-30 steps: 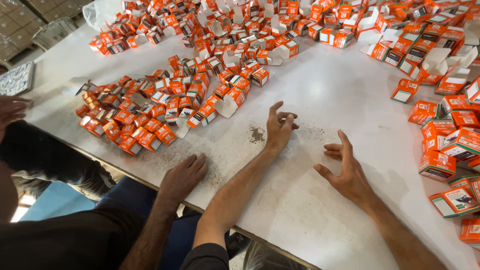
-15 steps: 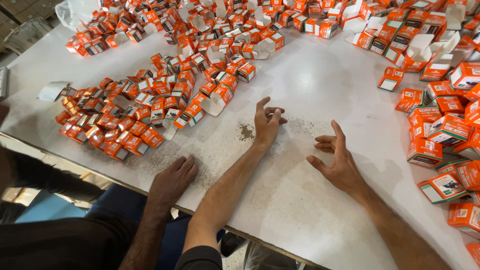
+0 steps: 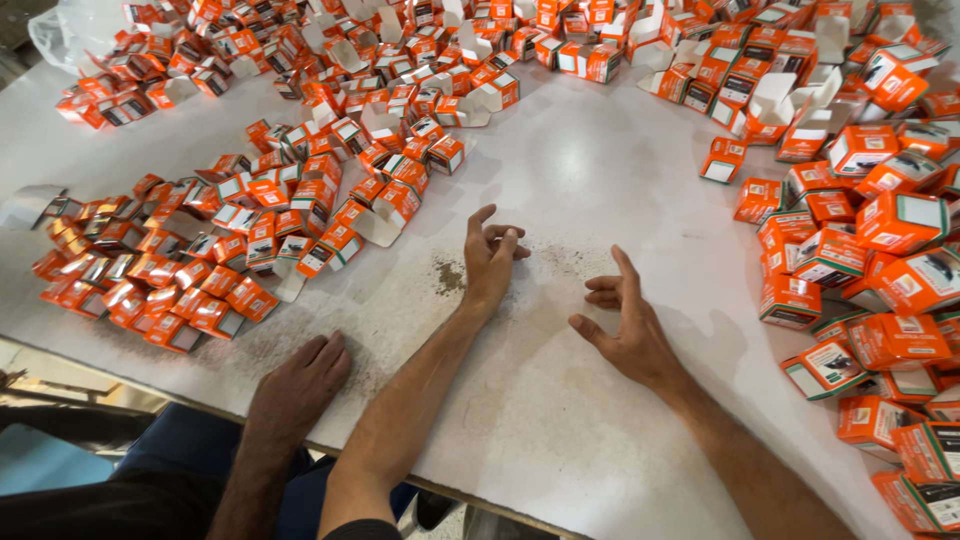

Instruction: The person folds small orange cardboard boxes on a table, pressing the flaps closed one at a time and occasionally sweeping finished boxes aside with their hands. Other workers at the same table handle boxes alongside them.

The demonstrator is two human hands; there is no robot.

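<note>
White table (image 3: 560,150), scuffed, with a patch of dark grit (image 3: 450,275) near its middle. Left hand (image 3: 492,260): resting on the bare top beside the grit, fingers loosely curled, holding nothing. Right hand (image 3: 625,325): on its edge, fingers spread, empty. Another person's hand (image 3: 298,392): flat at the near edge. Small orange-and-white cartons: one heap (image 3: 230,230) toward the left edge, many with flaps open; a second heap (image 3: 870,240) along the right edge; more (image 3: 560,40) across the far edge. Clear plastic bag (image 3: 70,30): far left corner.
</note>
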